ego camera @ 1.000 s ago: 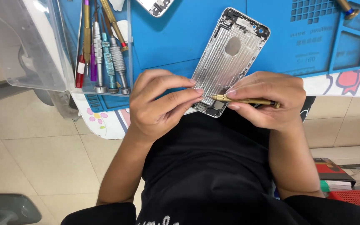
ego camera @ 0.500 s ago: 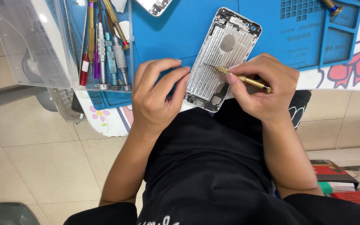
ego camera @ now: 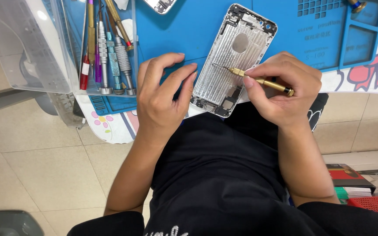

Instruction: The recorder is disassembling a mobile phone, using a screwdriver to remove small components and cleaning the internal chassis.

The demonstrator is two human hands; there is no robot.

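A silver phone back housing (ego camera: 232, 59) lies inner side up on a blue work mat (ego camera: 184, 30), its lower end over the mat's near edge. My left hand (ego camera: 162, 96) rests on the mat with fingertips against the housing's left edge. My right hand (ego camera: 281, 89) grips a thin gold screwdriver (ego camera: 259, 79); its tip touches the middle of the housing's left side.
A clear plastic tray (ego camera: 36, 48) at the left holds several screwdrivers (ego camera: 110, 52). Part of another phone piece (ego camera: 160, 5) lies at the top edge. The mat has small compartments (ego camera: 359, 39) at the right. Boxes and a red basket (ego camera: 372, 203) sit on the tiled floor.
The screwdriver tip moved from the housing's bottom end up to its left middle. My left hand slid off the housing's lower end to its left edge. The view shifted slightly.
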